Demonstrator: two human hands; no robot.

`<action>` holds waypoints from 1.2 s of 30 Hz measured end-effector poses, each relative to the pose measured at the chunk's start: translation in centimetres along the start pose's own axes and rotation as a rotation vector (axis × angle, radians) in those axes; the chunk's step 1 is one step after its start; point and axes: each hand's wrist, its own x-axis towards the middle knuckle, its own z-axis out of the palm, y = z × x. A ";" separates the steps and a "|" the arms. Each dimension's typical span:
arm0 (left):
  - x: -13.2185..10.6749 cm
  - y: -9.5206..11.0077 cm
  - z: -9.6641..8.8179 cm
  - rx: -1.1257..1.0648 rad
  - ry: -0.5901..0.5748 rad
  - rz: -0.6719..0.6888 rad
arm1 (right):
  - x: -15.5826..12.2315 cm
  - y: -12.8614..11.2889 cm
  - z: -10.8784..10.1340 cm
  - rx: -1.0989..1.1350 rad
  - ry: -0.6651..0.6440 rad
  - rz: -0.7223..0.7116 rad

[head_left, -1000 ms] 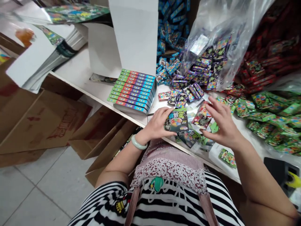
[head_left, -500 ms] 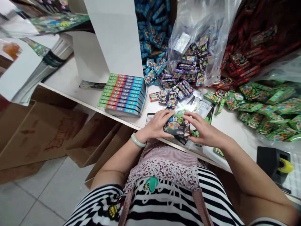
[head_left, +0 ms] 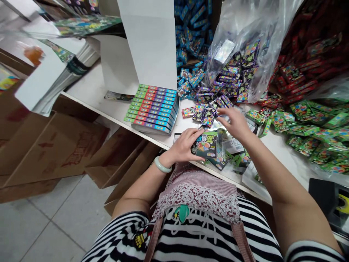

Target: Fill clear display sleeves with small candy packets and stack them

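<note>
At the near edge of the worktop (head_left: pixel 95 96), I log the left hand (head_left: pixel 183 147) clamped on the black-green box (head_left: pixel 207 146); the right hand (head_left: pixel 236 125) has left its end for the purple packets (head_left: pixel 208 116), grasp unclosed. Work, I judge, shifts to packets.

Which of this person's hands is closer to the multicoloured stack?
Left. The left hand, holding a dark packet, is just right of the multicoloured stack, not touching it; the right hand is farther right, beside small purple packets.
</note>
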 end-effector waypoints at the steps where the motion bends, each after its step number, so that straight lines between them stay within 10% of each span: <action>1: -0.1 0.1 -0.1 0.002 0.005 0.018 | 1.9 0.3 0.8 -0.094 -0.074 -0.033; 7: -0.9 0.0 -0.5 0.004 0.012 -0.029 | 6.8 0.4 3.0 -0.243 -0.241 -0.007; 12: -1.4 -1.2 -0.9 0.046 0.055 -0.060 | 1.6 3.0 0.6 0.357 0.169 0.422; 17: -0.3 -1.5 0.6 0.103 0.075 -0.124 | -5.4 2.6 -0.7 0.960 0.225 0.817; 24: 1.5 -0.6 2.3 0.125 0.039 -0.150 | -9.2 -1.2 -1.0 0.818 0.460 0.576; 36: 1.8 0.5 2.3 0.111 0.006 -0.073 | -10.6 -1.7 -1.4 0.658 0.228 0.399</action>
